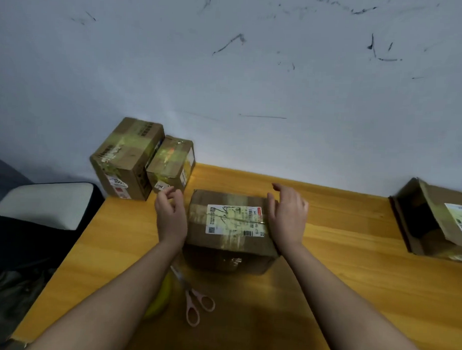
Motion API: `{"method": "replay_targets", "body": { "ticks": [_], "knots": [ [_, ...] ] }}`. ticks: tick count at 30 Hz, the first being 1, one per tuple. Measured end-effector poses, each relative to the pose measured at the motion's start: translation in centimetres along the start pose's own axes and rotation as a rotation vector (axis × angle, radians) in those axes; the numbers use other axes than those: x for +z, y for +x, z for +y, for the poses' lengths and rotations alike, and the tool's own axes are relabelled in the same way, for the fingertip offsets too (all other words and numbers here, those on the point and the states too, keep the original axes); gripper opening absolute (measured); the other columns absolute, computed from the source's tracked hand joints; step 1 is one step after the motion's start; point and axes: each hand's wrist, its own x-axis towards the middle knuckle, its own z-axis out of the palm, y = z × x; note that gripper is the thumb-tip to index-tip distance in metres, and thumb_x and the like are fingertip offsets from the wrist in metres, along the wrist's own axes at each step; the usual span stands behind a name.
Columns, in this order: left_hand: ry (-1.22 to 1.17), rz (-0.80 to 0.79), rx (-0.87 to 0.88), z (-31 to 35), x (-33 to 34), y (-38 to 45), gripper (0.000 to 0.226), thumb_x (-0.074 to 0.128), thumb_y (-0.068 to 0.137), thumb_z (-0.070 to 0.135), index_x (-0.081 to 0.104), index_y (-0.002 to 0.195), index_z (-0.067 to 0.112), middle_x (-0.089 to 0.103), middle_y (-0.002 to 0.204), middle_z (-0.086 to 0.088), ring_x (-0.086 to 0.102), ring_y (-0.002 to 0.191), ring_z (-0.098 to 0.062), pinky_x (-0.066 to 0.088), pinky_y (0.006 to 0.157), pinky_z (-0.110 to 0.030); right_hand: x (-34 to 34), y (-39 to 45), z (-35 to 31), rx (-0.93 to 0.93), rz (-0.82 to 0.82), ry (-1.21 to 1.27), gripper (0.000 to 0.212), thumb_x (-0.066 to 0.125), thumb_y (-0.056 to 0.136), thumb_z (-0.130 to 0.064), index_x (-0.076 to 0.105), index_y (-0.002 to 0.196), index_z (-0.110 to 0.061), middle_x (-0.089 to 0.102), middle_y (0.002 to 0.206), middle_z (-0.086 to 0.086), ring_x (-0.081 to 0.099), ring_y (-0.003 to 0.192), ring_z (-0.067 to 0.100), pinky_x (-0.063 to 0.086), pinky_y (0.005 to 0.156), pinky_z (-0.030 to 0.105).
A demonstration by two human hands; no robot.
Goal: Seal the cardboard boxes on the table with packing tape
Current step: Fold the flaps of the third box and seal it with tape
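Head view: yellow tape roll mostly hidden under left forearm. Box at bench centre, long axis 9-to-3, label up. Left hand loosely curled, holding nothing; right hand fingers straight against box's 3 o'clock edge.

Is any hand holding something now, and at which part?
Nothing is gripped. The right hand lies with straight fingers against the right top edge of the middle box. The left hand hovers beside the box's left side, fingers loosely curled, holding nothing.
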Motion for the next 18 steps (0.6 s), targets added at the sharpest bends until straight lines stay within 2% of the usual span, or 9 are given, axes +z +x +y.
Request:
{"method": "replay_targets", "body": {
  "ticks": [2,4,7,10,11,12,14,16,18],
  "knots": [
    [0.036,0.032,0.077,-0.9,-2.2,-0.5,0.024,0.038,0.102,0.031,0.048,0.113,0.012,0.045,0.110,-0.002,0.048,0.083,-0.004,0.038,0.067,-0.022,-0.4,-0.9,-2.7,-0.249,0.090,0.090,0.030,0.046,0.092,-0.028,0.063,0.112,-0.013,0.065,0.103,0.003,0.055,0.096,0.020,0.034,0.082,0.029],
    [0.224,-0.023,0.163,-3.4,-4.7,-1.1,0.021,0.041,0.101,0.031,0.048,0.100,0.012,0.046,0.097,-0.003,0.049,0.078,-0.012,0.040,0.064,-0.028,-0.1,-2.8,-5.9,-0.429,0.033,0.188,0.023,0.047,0.092,-0.023,0.063,0.103,-0.012,0.065,0.093,0.004,0.057,0.085,0.017,0.039,0.076,0.024],
    [0.637,-0.337,0.263,-8.4,-8.9,-2.8,0.022,0.041,0.100,0.036,0.045,0.086,0.020,0.046,0.079,0.002,0.049,0.072,-0.020,0.033,0.063,-0.032,1.9,-7.6,-10.7,-0.562,-0.181,0.270,0.019,0.047,0.092,-0.026,0.061,0.085,-0.015,0.061,0.073,0.000,0.057,0.061,0.013,0.049,0.053,0.024],
    [0.947,-0.604,0.445,-12.1,-12.2,-4.7,0.035,0.032,0.086,0.052,0.053,0.088,0.024,0.059,0.087,0.001,0.061,0.085,-0.023,0.040,0.071,-0.037,5.1,-12.8,-12.4,-0.606,-0.407,0.209,0.024,0.047,0.093,-0.031,0.054,0.074,-0.018,0.058,0.064,-0.001,0.057,0.055,0.017,0.045,0.045,0.032],
    [1.053,-0.729,0.447,-12.5,-13.0,-5.3,0.050,0.029,0.079,0.057,0.057,0.101,0.022,0.061,0.101,0.000,0.061,0.099,-0.023,0.042,0.084,-0.040,6.0,-14.1,-12.6,-0.549,-0.495,0.176,0.025,0.045,0.094,-0.034,0.052,0.074,-0.019,0.059,0.066,0.001,0.060,0.059,0.021,0.044,0.047,0.034],
    [1.163,-0.840,0.453,-13.2,-13.5,-5.6,0.065,0.029,0.076,0.060,0.053,0.120,0.019,0.056,0.120,-0.003,0.054,0.117,-0.024,0.036,0.100,-0.042,6.5,-15.1,-12.9,-0.445,-0.579,0.148,0.026,0.044,0.096,-0.035,0.052,0.076,-0.020,0.061,0.070,0.003,0.062,0.065,0.024,0.042,0.052,0.035],
    [1.344,-1.031,0.438,-14.2,-14.0,-6.1,0.077,0.041,0.080,0.060,0.034,0.142,0.014,0.039,0.143,-0.008,0.035,0.134,-0.026,0.014,0.117,-0.044,7.2,-16.4,-13.1,-0.173,-0.670,0.111,0.025,0.042,0.099,-0.037,0.053,0.080,-0.025,0.066,0.080,0.005,0.063,0.076,0.025,0.038,0.058,0.034],
    [1.416,-1.041,0.515,-14.2,-13.7,-6.3,0.067,0.050,0.087,0.048,0.033,0.141,0.012,0.039,0.142,-0.010,0.035,0.133,-0.027,0.009,0.118,-0.043,7.8,-17.1,-13.1,0.092,-0.676,0.095,0.022,0.043,0.100,-0.035,0.054,0.083,-0.027,0.068,0.087,0.005,0.064,0.081,0.025,0.037,0.059,0.031],
    [1.373,-0.976,0.535,-13.8,-13.4,-6.2,0.046,0.047,0.094,0.034,0.040,0.135,0.015,0.046,0.137,-0.009,0.042,0.127,-0.026,0.019,0.114,-0.040,8.1,-17.4,-12.9,0.253,-0.691,0.088,0.017,0.045,0.098,-0.031,0.061,0.097,-0.024,0.070,0.096,0.004,0.065,0.088,0.023,0.042,0.064,0.030]
  ]
}}
